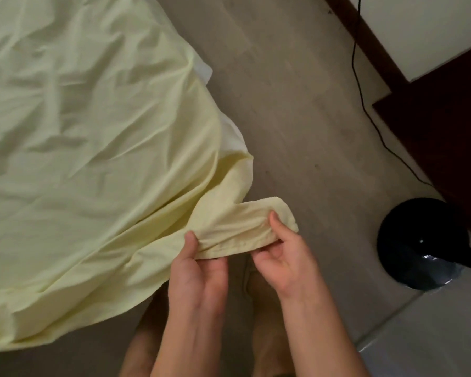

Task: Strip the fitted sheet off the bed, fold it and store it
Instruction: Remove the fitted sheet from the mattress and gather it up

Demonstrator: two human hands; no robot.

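Note:
A pale yellow fitted sheet (87,137) lies wrinkled over the bed on the left, its near edge hanging toward the floor. One corner of it is pulled off and stretched out over the floor. My left hand (199,270) pinches the hem of that corner between thumb and fingers. A little to the right, my right hand (283,257) grips the same hem, thumb on top and fingers curled below. A strip of white mattress (230,134) shows where the sheet has come away.
Grey floor (297,104) runs between the bed and a dark brown cabinet (446,126) at the right. A black cable (358,77) trails down the wall. A black round fan base (419,243) stands on the floor beside my right hand. My bare feet are below my hands.

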